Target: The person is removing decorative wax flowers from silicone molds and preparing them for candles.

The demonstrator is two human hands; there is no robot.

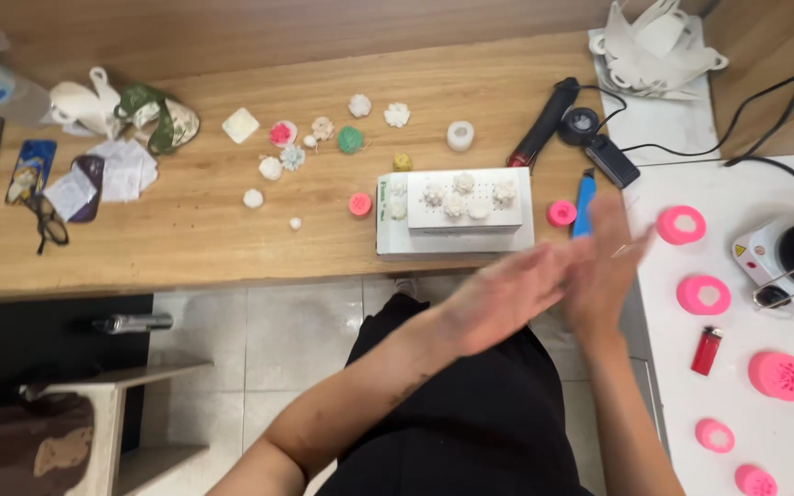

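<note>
My left hand (507, 294) and my right hand (610, 266) meet palm against palm in front of me, both blurred, fingers stretched out and nothing visibly held. They hover at the wooden table's front edge, just right of a white box (452, 241) topped with several small white flower-shaped pieces (463, 195). A small pink mould (561, 213) and a blue tool (584, 200) lie just beyond my right hand.
Several pink moulds (681, 225) and a red lighter (707, 350) lie on the white counter (765, 441) at right, by a small hotplate (788, 253). Small flower pieces (292, 156), a black tool (542, 121), phones and glasses (46, 225) are scattered on the wooden table (186, 239).
</note>
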